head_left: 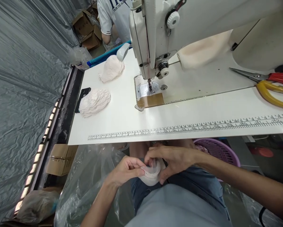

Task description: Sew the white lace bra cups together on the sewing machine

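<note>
Over my lap, below the table's front edge, I hold a small white cup-shaped fabric piece [150, 179]. My left hand [128, 170] pinches its left rim between thumb and fingers. On the other side, my right hand [175, 159] grips it, thumb against the outer side and fingers curled at its opening. Thin, translucent material shows at the opening. On the table lie a stack of white openwork fabric pieces [95, 102] and, behind it, a smooth pale fabric piece [112, 68]. Both are out of reach of my hands as they are now.
A sewing machine [153, 37] stands on the white table [117, 123], which has a printed ruler [190, 128] along its front. Scissors with red and yellow handles [271, 82] lie at right. Below are a purple basket [226, 154] and a cardboard box [61, 159]. Another person [119, 19] sits beyond.
</note>
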`<state>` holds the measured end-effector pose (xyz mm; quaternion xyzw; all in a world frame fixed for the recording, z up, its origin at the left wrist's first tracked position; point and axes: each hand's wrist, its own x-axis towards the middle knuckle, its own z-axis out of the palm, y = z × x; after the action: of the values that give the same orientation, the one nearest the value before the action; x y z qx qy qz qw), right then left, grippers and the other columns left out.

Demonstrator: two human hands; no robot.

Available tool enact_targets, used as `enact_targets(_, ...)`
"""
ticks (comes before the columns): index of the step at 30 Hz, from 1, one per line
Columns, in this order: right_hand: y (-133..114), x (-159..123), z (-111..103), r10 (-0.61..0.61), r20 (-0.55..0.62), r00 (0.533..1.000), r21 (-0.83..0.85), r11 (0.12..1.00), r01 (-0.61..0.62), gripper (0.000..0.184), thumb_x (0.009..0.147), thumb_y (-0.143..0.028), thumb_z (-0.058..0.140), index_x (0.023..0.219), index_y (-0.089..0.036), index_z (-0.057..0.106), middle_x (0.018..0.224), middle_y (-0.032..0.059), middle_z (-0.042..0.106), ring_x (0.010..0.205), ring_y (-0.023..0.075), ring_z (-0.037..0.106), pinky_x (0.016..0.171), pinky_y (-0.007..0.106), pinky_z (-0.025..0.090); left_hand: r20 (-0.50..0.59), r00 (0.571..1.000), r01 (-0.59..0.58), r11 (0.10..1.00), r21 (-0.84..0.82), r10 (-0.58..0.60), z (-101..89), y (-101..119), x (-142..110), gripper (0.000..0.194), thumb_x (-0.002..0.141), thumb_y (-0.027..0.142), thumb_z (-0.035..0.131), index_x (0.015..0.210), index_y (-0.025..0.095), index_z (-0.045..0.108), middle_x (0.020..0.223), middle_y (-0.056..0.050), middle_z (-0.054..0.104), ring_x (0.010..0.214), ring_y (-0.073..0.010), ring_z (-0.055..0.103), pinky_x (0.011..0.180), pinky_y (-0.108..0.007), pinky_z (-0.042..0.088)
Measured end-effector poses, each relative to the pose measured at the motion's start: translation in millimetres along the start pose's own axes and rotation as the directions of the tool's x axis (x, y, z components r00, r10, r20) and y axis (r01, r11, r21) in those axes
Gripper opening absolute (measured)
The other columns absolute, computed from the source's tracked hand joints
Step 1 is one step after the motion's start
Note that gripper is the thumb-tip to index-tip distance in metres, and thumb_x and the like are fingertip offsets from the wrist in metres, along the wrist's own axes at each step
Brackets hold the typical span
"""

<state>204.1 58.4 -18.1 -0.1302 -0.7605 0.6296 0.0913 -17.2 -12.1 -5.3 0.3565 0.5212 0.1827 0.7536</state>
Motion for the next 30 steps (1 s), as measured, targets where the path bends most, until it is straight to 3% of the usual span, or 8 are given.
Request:
enact_targets(4,9,-2,1,0.054,-0.009,0.999,0.109,0.993,-0.052,0.023,0.073,-0.035,0.068,0.080,-0.015,0.060,0.068,-0.0038,0.055,0.061,0.0105,0.049,0.052,0.020,0.033,-0.093,0.994,-0.065,0.998,-0.017,0.063,-2.5,-3,-5,0.031,0.067,0.040,0.075,0.078,0.011,0.071,0.068,-0.006,0.068,0.060,-0.0112,0.058,0.060,-0.021,0.044)
enact_targets(9,9,-9,7,0.107,-0.131,0.986,0.181,0.980,-0.083,0.020,0.077,-0.033,0.065,0.078,-0.013,0.064,0.069,-0.0011,0.060,0.063,0.0111,0.052,0.055,0.020,0.037,-0.191,0.980,-0.062,0.998,0.001,0.061,-3.4,-9,-12,0.034,0.068,0.042,0.074,0.079,0.010,0.069,0.065,-0.006,0.065,0.057,-0.0090,0.053,0.057,-0.019,0.040)
enact_targets(12,5,-9,9,0.115,-0.133,0.984,0.187,0.978,-0.089,0.017,0.079,-0.029,0.061,0.077,-0.013,0.066,0.067,-0.0006,0.060,0.061,0.0108,0.053,0.053,0.020,0.038,-0.165,0.985,-0.041,0.997,0.064,0.051,-1.5,-3,-15,0.037,0.069,0.046,0.071,0.080,0.010,0.069,0.066,-0.005,0.064,0.057,-0.0088,0.051,0.057,-0.019,0.039)
enact_targets(16,6,-4,10,0.067,-0.112,0.991,0.130,0.990,-0.053,0.017,0.081,-0.028,0.058,0.079,-0.013,0.068,0.065,-0.0010,0.059,0.058,0.0102,0.052,0.052,0.020,0.036,-0.038,0.999,0.005,0.978,0.207,0.003,4.8,11,-11,0.037,0.064,0.039,0.076,0.088,0.011,0.068,0.069,-0.004,0.063,0.059,-0.0092,0.050,0.056,-0.019,0.037)
enact_targets(20,11,-4,10,0.027,-0.104,0.994,0.063,0.998,-0.020,0.021,0.083,-0.028,0.055,0.076,-0.013,0.067,0.060,-0.0023,0.056,0.055,0.0094,0.049,0.050,0.020,0.032,-0.057,0.998,0.020,0.919,0.394,0.003,12.8,17,0,0.028,0.063,0.037,0.076,0.073,0.011,0.069,0.056,0.002,0.053,0.052,-0.0068,0.041,0.050,-0.018,0.029)
enact_targets(25,12,-10,10,0.052,-0.052,0.997,0.081,0.996,-0.047,0.023,0.086,-0.029,0.052,0.081,-0.013,0.068,0.063,-0.0012,0.059,0.058,0.0107,0.052,0.053,0.021,0.035,-0.047,0.998,0.047,0.932,0.360,-0.033,16.8,13,6,0.030,0.064,0.040,0.074,0.069,0.011,0.070,0.056,0.000,0.055,0.052,-0.0082,0.043,0.050,-0.019,0.031)
enact_targets(30,3,-8,14,0.151,-0.116,0.982,-0.064,0.985,-0.159,0.014,0.073,-0.029,0.068,0.080,-0.017,0.068,0.070,-0.0007,0.062,0.067,0.0146,0.055,0.059,0.023,0.037,-0.112,0.993,0.074,0.945,0.319,-0.040,18.0,10,4,0.029,0.062,0.037,0.075,0.064,0.010,0.069,0.052,0.001,0.052,0.049,-0.0066,0.040,0.048,-0.018,0.028)
